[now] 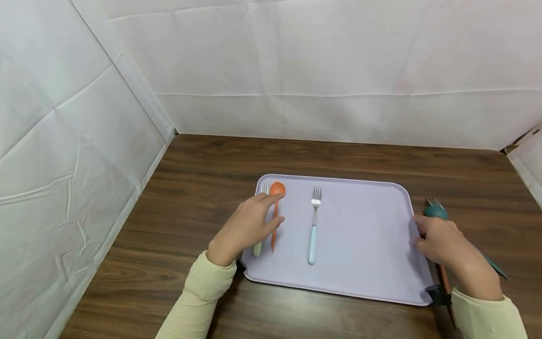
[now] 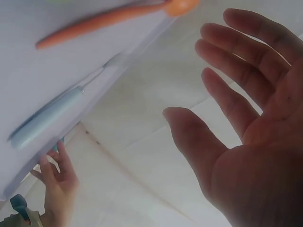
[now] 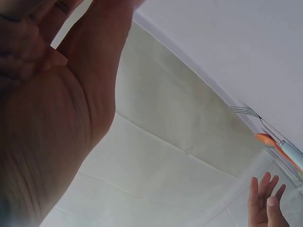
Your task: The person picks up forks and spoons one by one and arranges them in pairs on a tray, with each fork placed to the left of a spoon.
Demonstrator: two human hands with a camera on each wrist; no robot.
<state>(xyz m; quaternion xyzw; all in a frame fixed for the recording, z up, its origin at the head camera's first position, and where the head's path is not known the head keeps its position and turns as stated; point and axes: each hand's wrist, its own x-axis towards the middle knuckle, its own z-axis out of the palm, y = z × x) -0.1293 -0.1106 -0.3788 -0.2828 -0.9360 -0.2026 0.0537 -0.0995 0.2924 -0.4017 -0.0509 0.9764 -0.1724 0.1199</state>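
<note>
- A left hand [image 1: 250, 221] hovers over the left side of a lavender tray [image 1: 360, 245], its fingers [image 2: 227, 97] spread wide and holding nothing; lowered carelessly, they could knock the orange spoon [image 1: 277, 189] askew.
- Lying close beside that spoon on the tray, a green-handled fork [image 1: 257, 249] risks being nudged or picked up along with it, since the narrow gap leaves fingers little room.
- At the tray's right rim, a right hand [image 1: 446, 242] bends its fingers inward; whether they grip the edge or merely rest near it, one cannot tell. A careless push there could slide the tray across the wooden worktop [image 1: 203, 188].
- Below that hand, a teal spoon [image 1: 435, 212] and a steel-tined fork [image 1: 434, 203] overlap off the tray; lifting one may drag the other.
- A dark wrist fitting [image 1: 438, 295] sits by the tray's near right corner and might catch the rim as the arm turns.
- Near the tray's middle, a blue-handled fork [image 1: 312, 245] lies apart from the others, likely to skid should the tray tilt.
</note>
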